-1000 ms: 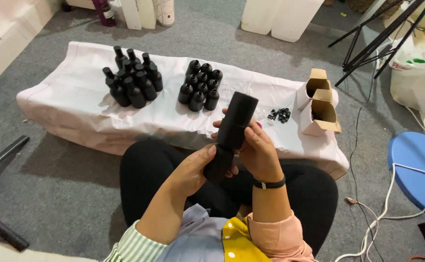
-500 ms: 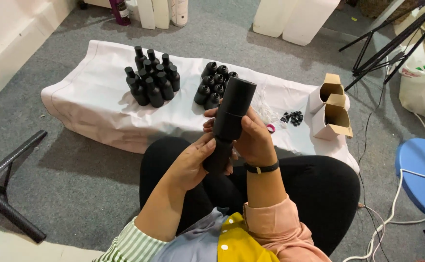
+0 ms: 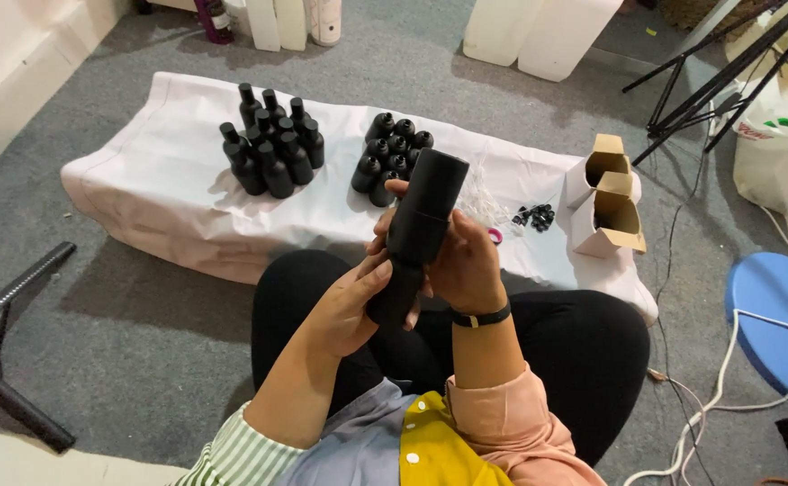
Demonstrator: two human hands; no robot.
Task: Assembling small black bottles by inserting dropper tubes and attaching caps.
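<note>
Black tube (image 3: 416, 236) at frame centre, tilted toward 1 o'clock, lower end grasped in left hand (image 3: 351, 306), upper part grasped by right hand (image 3: 468, 265), black bottles (image 3: 272, 144) at 11 o'clock on white cloth (image 3: 169, 180), open cardboard boxes (image 3: 612, 193) at 2 o'clock.

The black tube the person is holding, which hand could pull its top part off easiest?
Probably the right hand: it already wraps the upper section of the black tube, near its seam. The left hand grips the lower end, so it is better placed to hold the tube steady.
</note>
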